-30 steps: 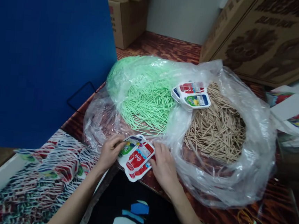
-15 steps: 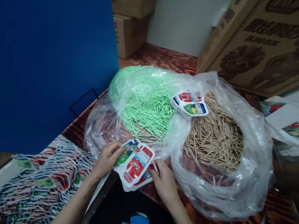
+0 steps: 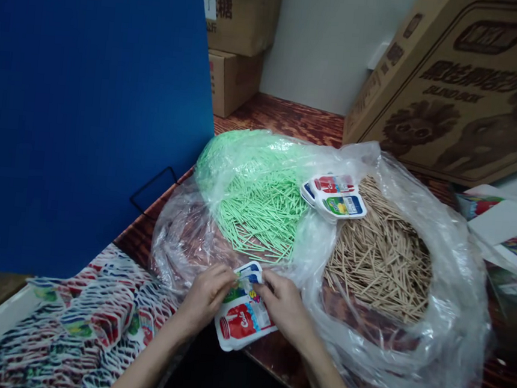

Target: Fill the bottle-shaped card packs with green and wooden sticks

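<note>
The bare left hand [image 3: 207, 295] and bare right hand [image 3: 287, 305] are pinching a flat, white-edged, red-and-green printed packet [image 3: 240, 322] from either side; whether several are stacked is hard to tell. Beyond, thin green sticks [image 3: 261, 212] and thin brown sticks [image 3: 382, 253] are lying in clear crinkled plastic [image 3: 452, 356], similar packets [image 3: 335, 196] resting between. A large brown cardboard box [image 3: 456, 102] is standing behind.
</note>
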`<control>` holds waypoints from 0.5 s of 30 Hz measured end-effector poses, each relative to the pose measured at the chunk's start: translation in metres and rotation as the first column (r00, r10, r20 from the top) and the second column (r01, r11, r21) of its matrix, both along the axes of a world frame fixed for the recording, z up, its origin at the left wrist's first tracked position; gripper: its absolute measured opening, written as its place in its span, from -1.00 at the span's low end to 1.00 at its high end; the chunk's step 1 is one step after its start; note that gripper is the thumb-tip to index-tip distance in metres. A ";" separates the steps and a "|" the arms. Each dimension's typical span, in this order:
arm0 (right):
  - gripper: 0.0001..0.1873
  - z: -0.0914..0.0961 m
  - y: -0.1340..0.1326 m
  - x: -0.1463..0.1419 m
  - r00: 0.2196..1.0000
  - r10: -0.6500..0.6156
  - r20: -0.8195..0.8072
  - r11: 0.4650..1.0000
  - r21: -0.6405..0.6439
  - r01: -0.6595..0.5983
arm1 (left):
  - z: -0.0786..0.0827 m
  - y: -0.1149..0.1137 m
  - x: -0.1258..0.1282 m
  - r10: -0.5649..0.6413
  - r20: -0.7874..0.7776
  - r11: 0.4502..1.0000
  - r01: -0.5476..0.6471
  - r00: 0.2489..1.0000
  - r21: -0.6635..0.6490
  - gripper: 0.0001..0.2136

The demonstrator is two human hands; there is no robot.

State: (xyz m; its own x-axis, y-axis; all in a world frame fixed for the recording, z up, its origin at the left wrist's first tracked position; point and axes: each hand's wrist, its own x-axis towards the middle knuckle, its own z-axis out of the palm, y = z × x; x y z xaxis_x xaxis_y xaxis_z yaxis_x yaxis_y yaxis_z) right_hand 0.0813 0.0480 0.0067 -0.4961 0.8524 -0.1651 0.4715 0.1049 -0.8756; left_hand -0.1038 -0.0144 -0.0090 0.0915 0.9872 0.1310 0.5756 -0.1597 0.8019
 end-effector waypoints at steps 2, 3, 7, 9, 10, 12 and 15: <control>-0.65 -0.004 0.019 -0.011 0.999 0.048 0.003 0.998 0.029 -0.048 | -0.001 -0.002 -0.005 0.075 0.021 0.997 -0.074 0.997 -0.012 -0.77; -0.63 -0.003 0.030 -0.019 0.998 0.064 0.007 0.996 0.063 -0.064 | -0.001 -0.003 -0.007 0.113 0.042 0.993 -0.112 0.993 -0.019 -0.77; -0.74 0.002 0.080 -0.071 0.956 0.016 0.294 0.928 0.351 -0.124 | 0.001 -0.002 -0.013 0.192 0.102 0.981 -0.189 0.976 -0.042 -0.76; -0.76 0.003 0.101 -0.102 0.861 -0.029 0.507 0.856 0.457 -0.241 | 0.000 0.001 -0.014 0.204 0.108 0.978 -0.200 0.973 -0.053 -0.75; -0.77 0.002 0.109 -0.115 0.812 -0.048 0.581 0.814 0.494 -0.305 | -0.001 0.003 -0.016 0.215 0.110 0.976 -0.209 0.970 -0.059 -0.74; -0.75 -0.001 0.120 -0.135 0.728 -0.065 0.682 0.765 0.502 -0.403 | -0.004 0.007 -0.020 0.250 0.120 0.967 -0.243 0.961 -0.074 -0.73; -0.74 -0.006 0.126 -0.146 0.692 -0.028 0.722 0.740 0.480 -0.471 | -0.010 0.010 -0.030 0.311 0.173 0.949 -0.295 0.935 -0.112 -0.72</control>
